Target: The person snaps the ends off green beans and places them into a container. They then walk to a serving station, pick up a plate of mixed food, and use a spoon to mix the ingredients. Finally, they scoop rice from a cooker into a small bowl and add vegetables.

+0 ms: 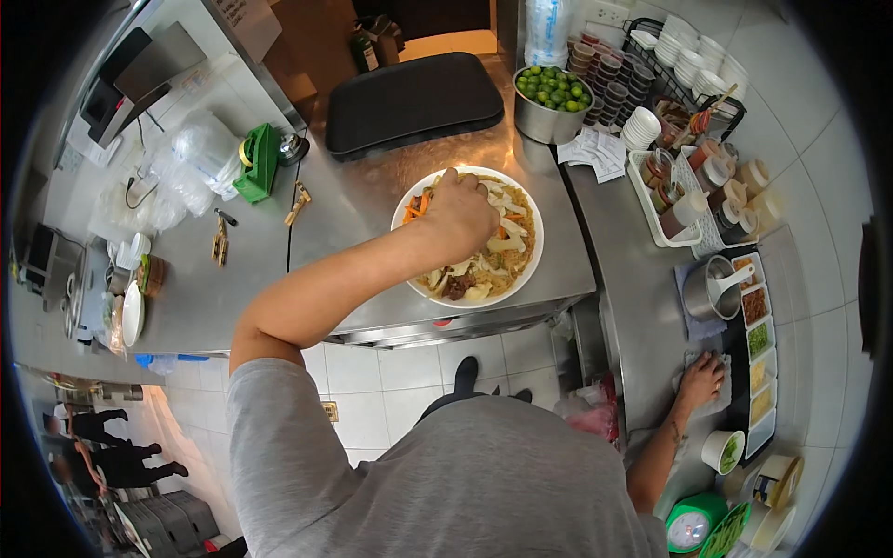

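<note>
A round white plate (538, 254) of thin noodles with cabbage, carrot strips and pieces of meat sits on the steel counter. Over its upper left part is my left hand (462, 213), knuckles up and fingers bent down at the food. Its fingertips are hidden, so whether they hold any food cannot be told. Far to the right, my right hand (703, 380) rests palm down, fingers somewhat apart, on a pale folded cloth (723, 399) on the side counter.
Behind the plate lie a black tray (415, 104) and a steel pot of small green citrus fruits (551, 125). Sauce bottles in white baskets (666, 240), a steel pot with a ladle (698, 296) and topping containers (759, 338) line the right counter. A green dispenser (257, 164) stands left.
</note>
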`<action>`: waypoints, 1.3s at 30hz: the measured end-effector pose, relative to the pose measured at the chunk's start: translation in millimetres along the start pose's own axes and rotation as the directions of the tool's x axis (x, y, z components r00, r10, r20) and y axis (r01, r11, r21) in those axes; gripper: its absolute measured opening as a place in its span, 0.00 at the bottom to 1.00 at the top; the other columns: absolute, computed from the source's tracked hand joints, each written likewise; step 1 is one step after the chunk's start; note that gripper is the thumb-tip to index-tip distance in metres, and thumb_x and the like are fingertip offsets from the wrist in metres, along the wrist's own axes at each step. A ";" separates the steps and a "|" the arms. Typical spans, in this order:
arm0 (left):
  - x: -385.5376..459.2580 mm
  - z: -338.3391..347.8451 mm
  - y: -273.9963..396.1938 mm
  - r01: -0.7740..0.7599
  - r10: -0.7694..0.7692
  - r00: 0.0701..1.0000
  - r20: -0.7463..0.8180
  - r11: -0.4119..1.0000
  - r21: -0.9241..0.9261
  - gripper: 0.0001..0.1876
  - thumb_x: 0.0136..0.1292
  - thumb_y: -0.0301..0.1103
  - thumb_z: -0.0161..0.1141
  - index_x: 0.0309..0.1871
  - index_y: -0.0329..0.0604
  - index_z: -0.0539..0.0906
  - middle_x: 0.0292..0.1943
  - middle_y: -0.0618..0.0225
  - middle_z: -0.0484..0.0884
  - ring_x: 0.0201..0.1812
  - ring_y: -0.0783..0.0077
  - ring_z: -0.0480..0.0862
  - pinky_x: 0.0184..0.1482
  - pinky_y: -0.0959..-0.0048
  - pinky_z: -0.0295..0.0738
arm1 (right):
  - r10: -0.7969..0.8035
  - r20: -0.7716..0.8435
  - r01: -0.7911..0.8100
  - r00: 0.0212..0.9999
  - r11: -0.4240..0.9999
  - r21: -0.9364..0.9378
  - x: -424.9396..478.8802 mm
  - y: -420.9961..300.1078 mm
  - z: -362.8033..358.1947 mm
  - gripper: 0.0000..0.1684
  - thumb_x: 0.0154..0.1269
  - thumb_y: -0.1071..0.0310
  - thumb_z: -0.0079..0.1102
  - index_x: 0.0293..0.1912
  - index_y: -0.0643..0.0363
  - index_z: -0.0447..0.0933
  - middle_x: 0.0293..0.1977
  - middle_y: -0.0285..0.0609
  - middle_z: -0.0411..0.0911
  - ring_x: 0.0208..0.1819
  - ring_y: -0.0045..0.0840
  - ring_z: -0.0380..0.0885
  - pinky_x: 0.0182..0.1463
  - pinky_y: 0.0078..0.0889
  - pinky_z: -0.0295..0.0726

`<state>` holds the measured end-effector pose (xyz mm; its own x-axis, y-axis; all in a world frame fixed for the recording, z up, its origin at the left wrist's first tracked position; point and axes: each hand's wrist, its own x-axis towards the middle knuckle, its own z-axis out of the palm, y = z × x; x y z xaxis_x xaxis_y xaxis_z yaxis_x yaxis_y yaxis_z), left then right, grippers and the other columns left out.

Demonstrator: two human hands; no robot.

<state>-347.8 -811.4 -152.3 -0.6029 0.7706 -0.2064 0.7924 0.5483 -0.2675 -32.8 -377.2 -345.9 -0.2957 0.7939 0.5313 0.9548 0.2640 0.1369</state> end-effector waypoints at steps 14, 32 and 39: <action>36.9 23.7 -16.0 -0.023 0.021 0.982 -0.187 1.000 -0.008 0.10 0.52 0.28 0.58 0.36 0.46 0.86 0.49 0.59 0.78 0.56 0.60 0.73 0.56 0.63 0.63 | -0.013 0.008 0.013 1.000 0.999 -0.038 5.8 4.1 3.3 0.24 0.70 0.44 0.37 0.58 0.41 0.70 0.56 0.44 0.70 0.58 0.39 0.68 0.53 0.53 0.68; -80.6 71.9 -61.9 0.357 -0.479 0.870 -0.115 0.774 -0.523 0.06 0.54 0.28 0.55 0.31 0.41 0.83 0.32 0.57 0.81 0.43 0.54 0.79 0.44 0.60 0.75 | -0.020 0.010 0.021 1.000 0.998 -0.054 2.0 4.3 1.2 0.25 0.70 0.45 0.37 0.58 0.43 0.70 0.50 0.45 0.72 0.56 0.40 0.69 0.50 0.54 0.70; -22.9 61.6 -71.4 0.294 -0.390 0.921 -0.009 0.710 -0.640 0.08 0.58 0.31 0.55 0.34 0.42 0.84 0.33 0.53 0.82 0.43 0.52 0.80 0.46 0.59 0.75 | -0.007 0.022 0.008 1.000 1.000 -0.011 2.9 -0.2 0.1 0.24 0.71 0.47 0.36 0.59 0.43 0.69 0.57 0.44 0.69 0.58 0.38 0.68 0.52 0.51 0.71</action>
<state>-396.3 -888.3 -186.5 -0.8631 0.4990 -0.0776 0.4445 0.8236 0.3522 -33.9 -374.8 -344.4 -0.3034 0.8038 0.5117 0.9527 0.2639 0.1504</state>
